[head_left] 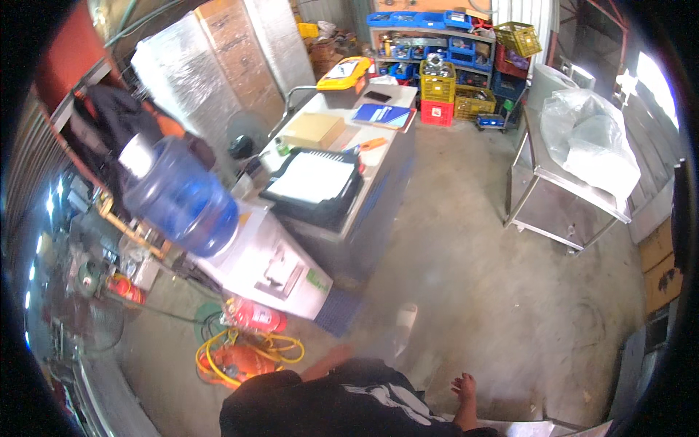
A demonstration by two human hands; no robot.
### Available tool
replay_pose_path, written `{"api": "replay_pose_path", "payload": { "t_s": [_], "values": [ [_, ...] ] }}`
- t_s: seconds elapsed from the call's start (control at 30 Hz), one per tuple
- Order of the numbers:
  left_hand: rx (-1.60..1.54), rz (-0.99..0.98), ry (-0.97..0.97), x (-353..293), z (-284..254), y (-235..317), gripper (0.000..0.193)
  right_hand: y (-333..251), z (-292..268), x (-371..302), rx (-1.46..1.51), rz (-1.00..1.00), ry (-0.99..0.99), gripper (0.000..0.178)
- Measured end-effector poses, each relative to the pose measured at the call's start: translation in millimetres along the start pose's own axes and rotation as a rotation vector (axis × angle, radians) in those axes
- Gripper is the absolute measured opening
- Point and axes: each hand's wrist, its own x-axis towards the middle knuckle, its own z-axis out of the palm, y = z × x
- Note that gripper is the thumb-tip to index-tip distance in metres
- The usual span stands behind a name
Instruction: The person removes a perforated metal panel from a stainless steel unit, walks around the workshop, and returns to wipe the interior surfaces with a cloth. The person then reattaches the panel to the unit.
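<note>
My right hand (pixel 464 387) hangs over the floor near the lower edge, its loosely bent fingers apart and nothing in them. Low in the middle, my left hand (pixel 335 360) is smeared by motion beside my dark shirt, and its fingers cannot be made out. The orange machine (pixel 240 362) with a coiled yellow hose is the thing nearest to the left hand. A pale slipper (pixel 407 317) shows on one foot. Ahead to the left stands a white water dispenser (pixel 255 269) with a blue bottle (pixel 186 200) on top.
Behind the dispenser is a desk (pixel 389 156) with an open binder (pixel 313 178), a cardboard box (pixel 313 131) and a yellow toolbox (pixel 345 75). A metal cart (pixel 564 200) bearing plastic-wrapped goods stands right. Crates (pixel 438 86) and parts shelves (pixel 429 33) line the back.
</note>
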Motion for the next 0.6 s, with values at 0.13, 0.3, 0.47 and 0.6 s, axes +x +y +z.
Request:
{"api": "replay_pose_path", "payload": {
  "t_s": [0.13,0.3,0.47,0.6],
  "values": [
    [0.143,-0.029,0.015,113.9,-33.6,82.6,0.053,-50.0,21.3,50.2,-0.012,0.200,0.039,0.043],
    [-0.008,0.171,0.057,266.9,-107.0,247.0,0.056,-104.1,57.1,119.8,-1.259,-0.423,-0.195,0.041],
    [-0.049,0.213,0.046,407.9,-175.6,398.3,0.055,-202.3,126.2,211.3,-1.077,-0.451,0.042,0.037],
    [-0.137,0.294,-0.003,517.3,-208.8,480.3,0.052,-293.8,170.1,274.9,-1.146,-0.674,0.108,0.033]
  ]
}}
